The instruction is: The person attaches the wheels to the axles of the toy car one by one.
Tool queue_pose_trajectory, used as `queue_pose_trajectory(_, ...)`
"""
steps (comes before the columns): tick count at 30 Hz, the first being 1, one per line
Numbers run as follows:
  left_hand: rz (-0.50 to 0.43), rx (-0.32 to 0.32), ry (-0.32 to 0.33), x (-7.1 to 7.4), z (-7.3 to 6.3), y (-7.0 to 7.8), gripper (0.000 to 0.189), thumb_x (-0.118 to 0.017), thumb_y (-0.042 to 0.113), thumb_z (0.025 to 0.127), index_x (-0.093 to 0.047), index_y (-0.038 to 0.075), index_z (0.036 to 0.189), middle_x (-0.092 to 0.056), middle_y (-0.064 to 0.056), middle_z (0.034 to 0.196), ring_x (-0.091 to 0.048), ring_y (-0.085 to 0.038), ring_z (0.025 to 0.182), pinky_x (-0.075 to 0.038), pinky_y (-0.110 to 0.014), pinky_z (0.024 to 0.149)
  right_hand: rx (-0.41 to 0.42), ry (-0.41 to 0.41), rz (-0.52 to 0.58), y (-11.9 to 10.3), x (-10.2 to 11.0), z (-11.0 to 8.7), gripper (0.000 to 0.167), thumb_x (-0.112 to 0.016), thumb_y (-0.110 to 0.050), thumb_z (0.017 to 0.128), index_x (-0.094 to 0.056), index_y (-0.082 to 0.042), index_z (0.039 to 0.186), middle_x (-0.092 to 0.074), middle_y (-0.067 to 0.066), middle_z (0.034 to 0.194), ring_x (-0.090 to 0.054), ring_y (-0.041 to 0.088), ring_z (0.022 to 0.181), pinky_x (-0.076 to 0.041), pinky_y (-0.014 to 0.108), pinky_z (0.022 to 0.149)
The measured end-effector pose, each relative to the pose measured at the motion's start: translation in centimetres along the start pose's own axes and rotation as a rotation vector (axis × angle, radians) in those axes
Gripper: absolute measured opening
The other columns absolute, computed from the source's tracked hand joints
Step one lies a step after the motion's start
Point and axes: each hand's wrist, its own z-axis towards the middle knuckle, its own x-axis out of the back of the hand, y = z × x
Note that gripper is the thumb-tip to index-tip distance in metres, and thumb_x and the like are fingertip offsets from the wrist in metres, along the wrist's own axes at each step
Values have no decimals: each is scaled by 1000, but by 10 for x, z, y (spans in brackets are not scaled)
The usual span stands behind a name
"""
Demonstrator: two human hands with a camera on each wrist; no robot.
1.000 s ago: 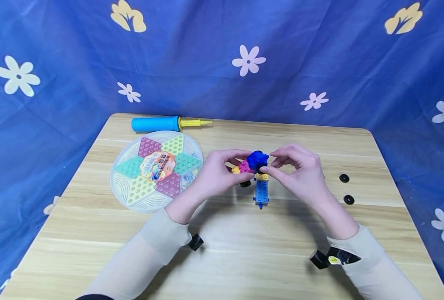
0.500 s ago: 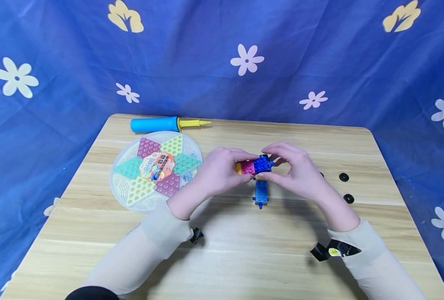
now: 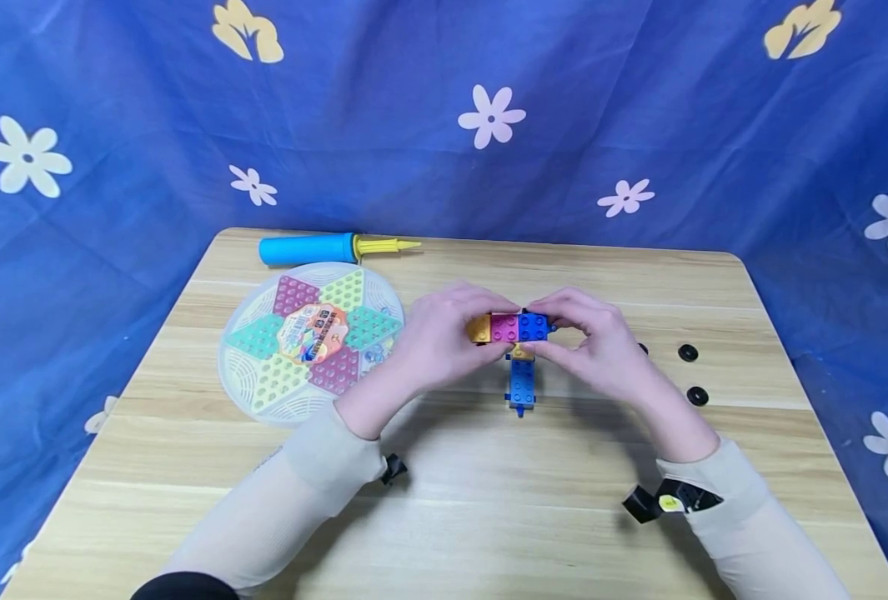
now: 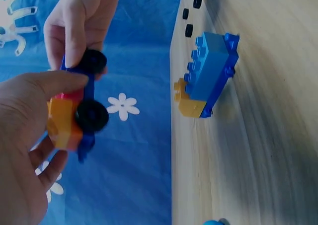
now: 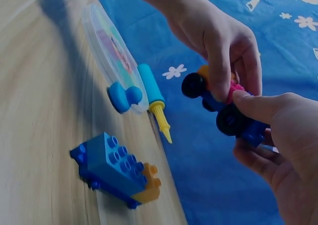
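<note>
Both hands hold up a toy block car [image 3: 505,327] with orange, pink and blue bricks in a row, studs facing up in the head view. Black wheels [image 4: 92,115] sit along its dark blue base. My left hand [image 3: 444,337] grips the orange and pink end. My right hand [image 3: 597,337] pinches the blue end between thumb and fingers. Below the held car, a second block car [image 3: 522,383] stands on the table, a blue brick and a yellow one on a dark blue base. No wheels show on it in the wrist views [image 5: 117,165].
Loose black wheels [image 3: 698,396] lie right of the right hand. A round Chinese checkers board [image 3: 263,396] lies at the left, with a blue and yellow hand pump [image 3: 308,248] behind it. A blue round-topped piece [image 5: 124,97] stands near the board. A blue flowered cloth hangs behind the table.
The held car has been turned from a tilted pose until its studs face up in a level row. It has shifted slightly right, and the hands have drawn closer together.
</note>
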Motion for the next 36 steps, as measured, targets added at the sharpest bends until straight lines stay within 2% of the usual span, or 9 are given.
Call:
queue_pose_trajectory(4,-150,-6,35,0,1,-13,57,-96,33,81,-75,17,132,-72,4,131,-63,-14,124,-50,-38,106,8,44,31,8,5,-3,44,-90,10,78,-77,1,119,-73,8,111,-72,20,96,-61,29,88)
queue_pose_trajectory(8,-242,31,19,-2,3,-23,63,-94,36,83,-71,18,139,-67,6,140,-57,-12,134,-44,-39,114,-7,75,76,17,11,-6,48,-87,16,77,-75,3,121,-72,11,112,-71,20,98,-61,31,89)
queue_pose_trajectory(15,-291,15,-7,-13,15,-34,47,-90,20,88,-74,10,132,-72,-1,132,-64,-14,127,-48,-34,110,-65,93,122,35,19,-7,48,-86,18,78,-75,4,123,-71,13,119,-70,17,104,-59,32,93)
queue_pose_trajectory(20,-289,39,-41,-21,27,-43,45,-88,19,91,-74,7,132,-73,-4,131,-67,-17,124,-52,-34,105,-133,86,116,51,23,-2,46,-87,11,81,-74,2,124,-71,12,120,-70,22,107,-58,31,95)
queue_pose_trajectory(28,-309,140,-97,-40,57,-65,47,-83,25,96,-71,7,137,-71,-7,135,-66,-21,126,-51,-35,108,-329,54,59,85,32,13,42,-85,-1,89,-73,1,129,-69,14,125,-70,31,109,-59,31,94)
queue_pose_trajectory(36,-361,239,-147,-66,79,-88,46,-78,21,100,-67,5,141,-69,-10,138,-64,-20,129,-48,-25,108,-532,10,72,124,34,26,47,-82,-2,93,-68,2,137,-69,24,128,-72,38,111,-59,25,89)
